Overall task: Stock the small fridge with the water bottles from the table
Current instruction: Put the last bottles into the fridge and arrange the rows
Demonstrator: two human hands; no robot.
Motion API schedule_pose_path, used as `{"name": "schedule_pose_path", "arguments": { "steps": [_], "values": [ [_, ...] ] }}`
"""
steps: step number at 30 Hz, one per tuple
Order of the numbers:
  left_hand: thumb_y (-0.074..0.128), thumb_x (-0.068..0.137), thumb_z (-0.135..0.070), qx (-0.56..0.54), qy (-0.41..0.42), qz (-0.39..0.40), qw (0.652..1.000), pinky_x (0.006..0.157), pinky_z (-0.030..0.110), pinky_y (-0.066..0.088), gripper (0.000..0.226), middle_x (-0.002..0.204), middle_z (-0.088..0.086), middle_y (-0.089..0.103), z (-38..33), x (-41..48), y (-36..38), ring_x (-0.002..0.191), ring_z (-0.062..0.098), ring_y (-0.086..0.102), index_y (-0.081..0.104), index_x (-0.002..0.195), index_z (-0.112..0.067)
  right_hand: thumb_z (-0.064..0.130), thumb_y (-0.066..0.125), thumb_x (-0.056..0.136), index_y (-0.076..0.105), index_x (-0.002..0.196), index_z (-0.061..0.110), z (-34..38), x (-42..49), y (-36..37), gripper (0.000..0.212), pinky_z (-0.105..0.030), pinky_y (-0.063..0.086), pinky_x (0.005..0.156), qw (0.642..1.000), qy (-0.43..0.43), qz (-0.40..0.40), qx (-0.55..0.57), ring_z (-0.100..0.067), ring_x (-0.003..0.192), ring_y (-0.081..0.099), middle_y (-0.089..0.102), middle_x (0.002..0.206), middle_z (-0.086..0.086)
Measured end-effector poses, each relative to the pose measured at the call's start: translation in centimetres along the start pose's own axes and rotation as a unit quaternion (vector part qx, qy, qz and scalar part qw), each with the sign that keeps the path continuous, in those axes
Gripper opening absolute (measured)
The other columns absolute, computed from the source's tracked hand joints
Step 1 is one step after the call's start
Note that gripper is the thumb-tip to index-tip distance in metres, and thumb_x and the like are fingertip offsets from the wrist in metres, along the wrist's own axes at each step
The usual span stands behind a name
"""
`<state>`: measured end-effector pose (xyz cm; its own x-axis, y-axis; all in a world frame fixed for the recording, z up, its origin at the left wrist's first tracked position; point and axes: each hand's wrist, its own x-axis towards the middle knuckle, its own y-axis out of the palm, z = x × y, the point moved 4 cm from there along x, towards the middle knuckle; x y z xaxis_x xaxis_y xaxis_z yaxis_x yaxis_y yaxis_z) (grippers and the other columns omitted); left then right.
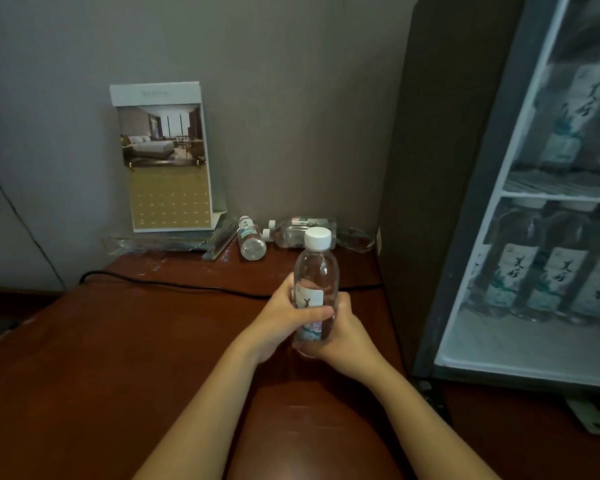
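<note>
Both my hands hold one clear water bottle (pixel 316 271) with a white cap and a printed label, upright above the brown table (pixel 136 341). My left hand (pixel 284 320) wraps its left side and my right hand (pixel 343 334) cups its base from the right. Three more bottles lie on their sides at the table's back edge: one (pixel 251 239) pointing toward me, two (pixel 300 228) stacked behind the held bottle. The small fridge (pixel 465 202) stands at the right, its glass door (pixel 568 188) showing labelled bottles on two shelves.
A desk calendar (pixel 167 161) with a hotel-room photo stands against the grey wall at the back left, on a clear plastic stand. A black cable (pixel 174 285) runs across the table. Crumpled clear plastic wrap (pixel 355 239) lies beside the fridge.
</note>
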<state>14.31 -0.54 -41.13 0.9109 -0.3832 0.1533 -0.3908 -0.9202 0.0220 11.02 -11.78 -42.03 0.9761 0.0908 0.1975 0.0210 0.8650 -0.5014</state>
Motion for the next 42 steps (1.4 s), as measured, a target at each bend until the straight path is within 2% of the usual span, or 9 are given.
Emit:
{"name": "schedule_pose_path", "arguments": {
  "steps": [6, 13, 16, 19, 24, 30, 37, 40, 42],
  "values": [
    [0.081, 0.054, -0.018, 0.022, 0.009, -0.008, 1.0, 0.079, 0.026, 0.051, 0.063, 0.103, 0.001, 0.068, 0.0, -1.4, 0.6, 0.098, 0.016, 0.066, 0.054, 0.11, -0.023, 0.02, 0.08, 0.065, 0.033, 0.115, 0.021, 0.1, -1.8, -0.1, 0.069, -0.03, 0.056, 0.077, 1.0, -0.001, 0.0, 0.001, -0.011, 0.094, 0.063, 0.059, 0.1, 0.007],
    [0.081, 0.063, -0.004, 0.056, 0.026, -0.045, 0.997, 0.076, 0.023, 0.052, 0.059, 0.105, 0.002, 0.067, -0.8, -4.8, 2.9, 0.097, 0.014, 0.066, 0.053, 0.11, -0.024, 0.021, 0.074, 0.069, 0.034, 0.111, 0.023, 0.2, -5.9, -0.7, 0.058, -0.036, 0.057, 0.076, 1.0, 0.004, 0.006, 0.009, -0.012, 0.088, 0.065, 0.062, 0.099, 0.004],
    [0.087, 0.05, -0.021, 0.097, 0.039, -0.057, 0.993, 0.082, 0.024, 0.053, 0.075, 0.108, -0.003, 0.066, -0.9, -6.7, 4.3, 0.101, 0.009, 0.065, 0.05, 0.115, -0.025, 0.024, 0.074, 0.067, 0.036, 0.112, 0.025, 0.0, -7.9, -1.2, 0.058, -0.037, 0.058, 0.077, 1.0, 0.01, 0.008, 0.011, -0.013, 0.089, 0.065, 0.063, 0.101, 0.003],
    [0.088, 0.054, -0.017, 0.16, 0.028, -0.03, 0.986, 0.079, 0.018, 0.051, 0.069, 0.106, -0.009, 0.067, -0.4, -9.3, 6.4, 0.1, 0.003, 0.064, 0.051, 0.11, -0.031, 0.023, 0.075, 0.065, 0.037, 0.111, 0.025, -0.3, -10.7, -2.4, 0.06, -0.028, 0.057, 0.074, 1.0, 0.004, 0.009, 0.006, -0.008, 0.089, 0.064, 0.064, 0.099, 0.005],
    [0.085, 0.062, -0.012, 0.185, 0.025, 0.009, 0.982, 0.076, 0.01, 0.048, 0.065, 0.107, -0.014, 0.066, -0.2, -12.2, 10.3, 0.099, -0.007, 0.061, 0.049, 0.111, -0.035, 0.025, 0.076, 0.065, 0.038, 0.119, 0.025, -1.2, -15.4, -5.1, 0.066, -0.024, 0.056, 0.079, 1.0, -0.01, 0.003, 0.007, -0.004, 0.095, 0.063, 0.065, 0.105, 0.007],
    [0.086, 0.062, -0.019, 0.204, 0.033, 0.053, 0.977, 0.079, 0.014, 0.049, 0.063, 0.109, -0.013, 0.065, -0.3, -11.8, 16.4, 0.1, -0.005, 0.061, 0.05, 0.11, -0.037, 0.017, 0.077, 0.066, 0.043, 0.113, 0.032, -3.0, -19.0, -9.8, 0.06, -0.018, 0.053, 0.077, 0.999, -0.004, -0.045, 0.011, -0.002, 0.097, 0.063, 0.064, 0.105, 0.009],
    [0.08, 0.07, -0.025, 0.211, 0.057, 0.129, 0.967, 0.075, 0.01, 0.049, 0.055, 0.105, -0.021, 0.06, -3.6, -8.8, 24.0, 0.095, -0.008, 0.058, 0.045, 0.109, -0.039, 0.012, 0.08, 0.064, 0.049, 0.105, 0.039, -3.1, -21.0, -18.3, 0.058, -0.021, 0.054, 0.078, 0.991, -0.02, -0.13, -0.021, -0.003, 0.097, 0.063, 0.064, 0.105, 0.007],
    [0.078, 0.069, -0.033, 0.177, 0.108, 0.149, 0.967, 0.082, 0.023, 0.054, 0.056, 0.115, -0.015, 0.06, -7.9, -6.7, 27.1, 0.105, 0.001, 0.059, 0.043, 0.111, -0.043, 0.001, 0.077, 0.068, 0.045, 0.111, 0.038, -0.3, -20.6, -23.1, 0.065, -0.009, 0.049, 0.074, 0.983, -0.059, -0.174, -0.015, 0.01, 0.094, 0.06, 0.062, 0.103, 0.012],
    [0.076, 0.07, -0.036, 0.175, 0.163, 0.139, 0.961, 0.083, 0.017, 0.048, 0.053, 0.114, -0.019, 0.056, -11.6, -5.2, 28.7, 0.106, -0.002, 0.056, 0.041, 0.108, -0.046, 0.001, 0.076, 0.071, 0.041, 0.114, 0.039, 2.3, -19.6, -26.3, 0.067, -0.003, 0.044, 0.073, 0.972, -0.098, -0.211, -0.029, 0.018, 0.092, 0.056, 0.059, 0.104, 0.019]
  ]
}}
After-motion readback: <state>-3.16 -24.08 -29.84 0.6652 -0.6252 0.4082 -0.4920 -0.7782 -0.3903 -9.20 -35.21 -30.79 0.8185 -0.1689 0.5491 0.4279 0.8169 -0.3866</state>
